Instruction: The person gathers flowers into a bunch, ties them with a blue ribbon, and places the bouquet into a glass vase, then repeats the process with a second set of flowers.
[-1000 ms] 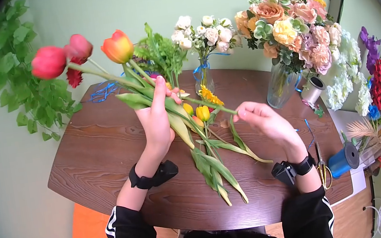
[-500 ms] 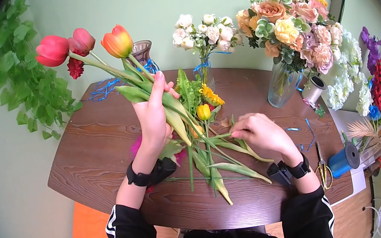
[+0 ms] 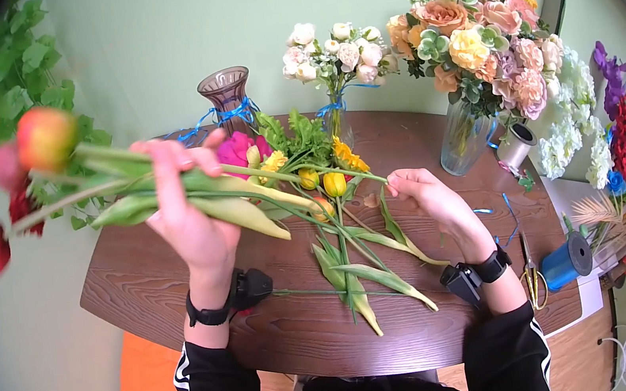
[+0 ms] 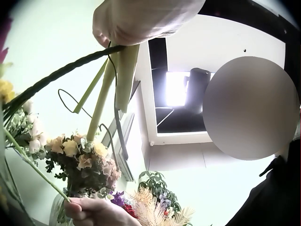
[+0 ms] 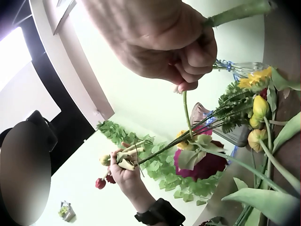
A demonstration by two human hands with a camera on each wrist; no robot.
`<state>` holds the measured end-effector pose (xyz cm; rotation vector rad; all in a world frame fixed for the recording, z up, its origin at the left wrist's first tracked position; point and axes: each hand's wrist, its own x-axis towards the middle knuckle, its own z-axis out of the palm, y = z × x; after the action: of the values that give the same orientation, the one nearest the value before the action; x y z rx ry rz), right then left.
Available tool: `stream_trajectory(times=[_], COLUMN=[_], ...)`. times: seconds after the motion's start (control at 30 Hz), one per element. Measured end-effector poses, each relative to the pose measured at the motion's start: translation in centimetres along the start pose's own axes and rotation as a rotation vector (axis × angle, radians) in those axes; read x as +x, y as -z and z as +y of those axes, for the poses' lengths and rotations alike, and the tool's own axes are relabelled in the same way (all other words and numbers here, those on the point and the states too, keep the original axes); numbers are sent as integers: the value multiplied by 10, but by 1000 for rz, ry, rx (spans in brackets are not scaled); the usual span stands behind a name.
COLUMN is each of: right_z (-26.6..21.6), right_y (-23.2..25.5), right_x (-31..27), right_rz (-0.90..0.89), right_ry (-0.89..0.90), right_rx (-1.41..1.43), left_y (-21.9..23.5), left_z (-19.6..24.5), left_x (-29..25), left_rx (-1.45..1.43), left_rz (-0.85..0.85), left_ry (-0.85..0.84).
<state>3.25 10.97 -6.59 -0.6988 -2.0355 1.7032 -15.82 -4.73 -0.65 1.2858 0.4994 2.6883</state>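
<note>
While my left hand (image 3: 186,213) grips the bunch of red and orange artificial tulips (image 3: 101,197) above the dark wooden table (image 3: 140,276), heads swung left (blurred), my right hand (image 3: 424,192) pinches one thin green stem (image 3: 326,171), apparently steadying it against the bunch.

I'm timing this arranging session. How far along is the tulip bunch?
Part done: the left hand grips a bunch of tulips raised off the table. In hand: the right hand pinches one green stem that runs to the bunch. Left: yellow tulips and loose stems lie on the table, and the purple vase looks empty.
</note>
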Motion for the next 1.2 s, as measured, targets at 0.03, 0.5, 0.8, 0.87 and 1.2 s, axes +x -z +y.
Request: stream_trajectory(times=[0.03, 0.5, 0.8, 0.87, 1.2], right_z=[0, -7, -8, -7, 10], right_y=[1, 9, -9, -17, -36], right_x=[1, -4, -12, -14, -5], right_rz=[0, -42, -97, -149, -87], right_ry=[-15, 57, 356, 382, 494], right_rx=[36, 507, 511, 509, 122], left_y=[4, 33, 5, -4, -11], left_z=[4, 40, -35, -50, -79], left_x=[2, 31, -7, -22, -64], left_rx=[13, -3, 23, 83, 106], left_rz=[14, 87, -4, -17, -239], left_ry=[-52, -215, 319, 406, 529])
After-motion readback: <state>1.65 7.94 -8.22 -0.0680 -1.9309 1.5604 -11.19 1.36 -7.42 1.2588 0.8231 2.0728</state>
